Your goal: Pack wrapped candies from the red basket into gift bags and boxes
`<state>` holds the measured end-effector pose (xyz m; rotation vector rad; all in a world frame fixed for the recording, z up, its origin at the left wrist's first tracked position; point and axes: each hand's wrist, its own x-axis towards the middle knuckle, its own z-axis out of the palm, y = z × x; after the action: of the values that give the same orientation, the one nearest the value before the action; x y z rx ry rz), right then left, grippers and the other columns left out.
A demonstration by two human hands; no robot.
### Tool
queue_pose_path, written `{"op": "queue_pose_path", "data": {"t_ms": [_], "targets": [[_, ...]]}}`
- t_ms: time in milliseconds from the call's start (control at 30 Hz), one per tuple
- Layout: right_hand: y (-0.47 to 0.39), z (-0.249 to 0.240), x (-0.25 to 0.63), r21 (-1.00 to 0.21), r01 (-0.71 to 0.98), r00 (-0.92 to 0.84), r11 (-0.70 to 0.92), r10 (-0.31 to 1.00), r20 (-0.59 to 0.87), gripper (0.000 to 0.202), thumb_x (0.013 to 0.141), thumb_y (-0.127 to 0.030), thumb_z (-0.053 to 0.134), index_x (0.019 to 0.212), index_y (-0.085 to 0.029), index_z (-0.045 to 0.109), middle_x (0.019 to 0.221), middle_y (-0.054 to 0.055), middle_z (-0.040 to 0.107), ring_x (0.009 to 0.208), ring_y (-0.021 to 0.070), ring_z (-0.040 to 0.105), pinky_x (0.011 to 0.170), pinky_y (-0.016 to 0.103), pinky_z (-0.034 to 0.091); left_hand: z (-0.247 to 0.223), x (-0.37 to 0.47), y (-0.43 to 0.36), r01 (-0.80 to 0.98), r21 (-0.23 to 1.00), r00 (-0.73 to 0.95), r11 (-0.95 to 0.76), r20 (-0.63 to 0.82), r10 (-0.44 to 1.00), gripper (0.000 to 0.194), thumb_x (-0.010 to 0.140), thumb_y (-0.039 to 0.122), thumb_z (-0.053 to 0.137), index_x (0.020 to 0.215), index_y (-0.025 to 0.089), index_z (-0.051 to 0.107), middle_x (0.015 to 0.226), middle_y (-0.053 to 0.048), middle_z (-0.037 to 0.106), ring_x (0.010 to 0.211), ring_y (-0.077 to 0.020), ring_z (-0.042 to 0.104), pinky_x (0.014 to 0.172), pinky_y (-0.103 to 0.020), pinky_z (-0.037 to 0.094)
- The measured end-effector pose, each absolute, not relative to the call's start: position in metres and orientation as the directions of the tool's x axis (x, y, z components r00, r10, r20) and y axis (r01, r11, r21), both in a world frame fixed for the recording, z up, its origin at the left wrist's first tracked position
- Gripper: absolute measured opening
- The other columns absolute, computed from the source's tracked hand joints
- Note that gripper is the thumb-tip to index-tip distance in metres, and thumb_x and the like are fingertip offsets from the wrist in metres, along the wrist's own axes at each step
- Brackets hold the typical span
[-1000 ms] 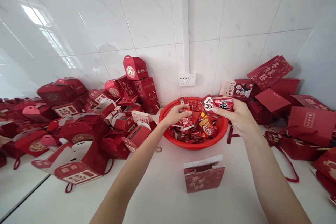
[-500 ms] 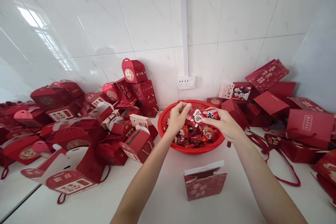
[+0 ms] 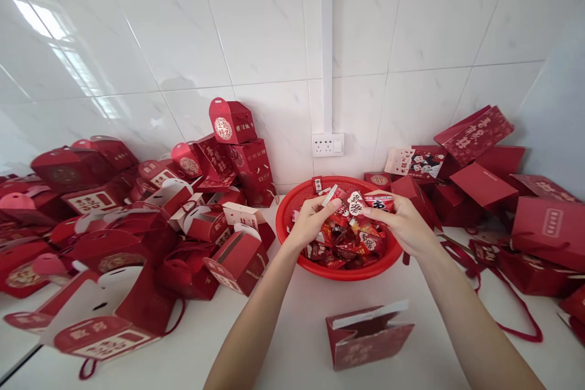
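Observation:
Both my hands are over a red plastic basket (image 3: 393, 253) heaped with wrapped candies (image 3: 350, 247) in red, white and gold. My left hand (image 3: 313, 222) is closed, pinching a small wrapped candy (image 3: 329, 195) with a pale edge between thumb and fingers. My right hand (image 3: 406, 222) grips a red candy packet (image 3: 380, 200) with dark lettering. Beside it, at the right thumb tip, is a candy with a white label (image 3: 356, 203). In front of the basket, a small red paper box (image 3: 370, 347) stands on the white table with its top open.
Many red gift boxes (image 3: 114, 244) are piled on the left, some with open flaps. A stack of boxes (image 3: 249, 158) leans near the wall. More red boxes (image 3: 479, 183) and a red ribbon loop (image 3: 525, 317) lie on the right. A wall socket (image 3: 327, 145) sits behind the basket.
My left hand has dipped slightly and now shows a pale-edged candy in its pinch. My right hand keeps its packet. The view has shifted a little, moving the front box lower.

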<state>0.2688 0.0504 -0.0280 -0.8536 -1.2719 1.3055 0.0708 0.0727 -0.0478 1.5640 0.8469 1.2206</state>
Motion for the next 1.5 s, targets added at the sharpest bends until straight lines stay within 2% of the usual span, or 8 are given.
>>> {"op": "queue_pose_path", "data": {"t_ms": [200,367,500,667,867,1200,1333,1500], "targets": [[0.048,-0.023,0.265,-0.959,-0.27,-0.115,0.086,0.986,0.12,0.042,0.053,-0.042,0.097,0.081,-0.019,0.077,0.081,0.005,0.079,0.078,0.0246,0.075,0.078,0.039,0.062,-0.047,0.07,0.072,-0.049,0.945,0.233,-0.324,0.326,0.916,0.056,0.075,0.069,0.072,0.064,0.016,0.057,0.062,0.001,0.054,0.061,-0.014,0.055,0.059,-0.026,0.047],[0.046,-0.02,0.268,-0.954,-0.276,-0.107,0.118,0.982,0.153,0.041,0.053,-0.042,0.097,0.081,-0.019,0.078,0.084,0.004,0.08,0.079,0.0223,0.075,0.081,0.036,0.062,-0.046,0.07,0.069,-0.051,0.959,0.234,-0.279,0.283,0.93,0.053,0.076,0.065,0.073,0.063,0.016,0.061,0.063,-0.001,0.059,0.064,-0.0156,0.055,0.065,-0.028,0.048],[0.047,-0.024,0.269,-0.952,-0.267,-0.09,0.146,0.98,0.176,0.042,0.057,-0.039,0.096,0.089,-0.02,0.078,0.093,0.005,0.081,0.088,0.0253,0.076,0.085,0.039,0.061,-0.044,0.069,0.068,-0.013,0.962,0.236,-0.272,0.267,0.934,0.053,0.077,0.065,0.072,0.062,0.016,0.061,0.066,-0.003,0.062,0.072,-0.02,0.058,0.072,-0.032,0.049],[0.047,-0.028,0.269,-0.955,-0.246,-0.077,0.165,0.979,0.189,0.043,0.059,-0.037,0.095,0.094,-0.02,0.076,0.097,0.006,0.081,0.092,0.0285,0.076,0.088,0.043,0.061,-0.042,0.07,0.067,0.03,0.929,0.193,-0.369,0.356,0.914,0.049,0.08,0.063,0.072,0.068,0.016,0.066,0.081,-0.005,0.066,0.087,-0.0224,0.061,0.08,-0.032,0.05],[0.047,-0.026,0.267,-0.956,-0.23,-0.087,0.183,0.974,0.207,0.041,0.06,-0.037,0.093,0.094,-0.021,0.075,0.092,0.004,0.08,0.089,0.0273,0.076,0.084,0.041,0.062,-0.04,0.07,0.064,-0.022,0.959,0.202,-0.282,0.28,0.939,0.05,0.078,0.066,0.07,0.074,0.016,0.067,0.073,-0.003,0.063,0.082,-0.0215,0.059,0.077,-0.032,0.05],[0.046,-0.029,0.264,-0.982,-0.095,-0.157,0.161,0.972,0.174,0.047,0.061,-0.041,0.093,0.099,-0.02,0.073,0.098,0.005,0.079,0.09,0.0257,0.075,0.084,0.039,0.061,-0.036,0.075,0.056,-0.076,0.922,0.221,-0.379,0.386,0.896,0.039,0.082,0.053,0.074,0.087,0.015,0.07,0.086,-0.004,0.069,0.08,-0.0181,0.061,0.076,-0.028,0.05],[0.047,-0.03,0.264,-0.976,-0.179,-0.188,0.125,0.969,0.159,0.047,0.064,-0.044,0.092,0.1,-0.02,0.073,0.099,0.006,0.08,0.092,0.026,0.075,0.087,0.041,0.06,-0.032,0.071,0.054,-0.042,0.915,0.186,-0.4,0.401,0.897,0.037,0.08,0.05,0.076,0.086,0.014,0.075,0.086,-0.004,0.073,0.081,-0.0198,0.063,0.078,-0.029,0.051],[0.049,-0.029,0.262,-0.952,-0.299,-0.13,0.066,0.986,0.109,0.05,0.059,-0.046,0.094,0.096,-0.019,0.075,0.093,0.006,0.08,0.091,0.0263,0.075,0.087,0.04,0.059,-0.028,0.069,0.05,0.016,0.912,0.168,-0.41,0.401,0.9,0.029,0.078,0.044,0.081,0.077,0.015,0.078,0.078,-0.004,0.074,0.075,-0.0199,0.065,0.073,-0.029,0.051]]}}
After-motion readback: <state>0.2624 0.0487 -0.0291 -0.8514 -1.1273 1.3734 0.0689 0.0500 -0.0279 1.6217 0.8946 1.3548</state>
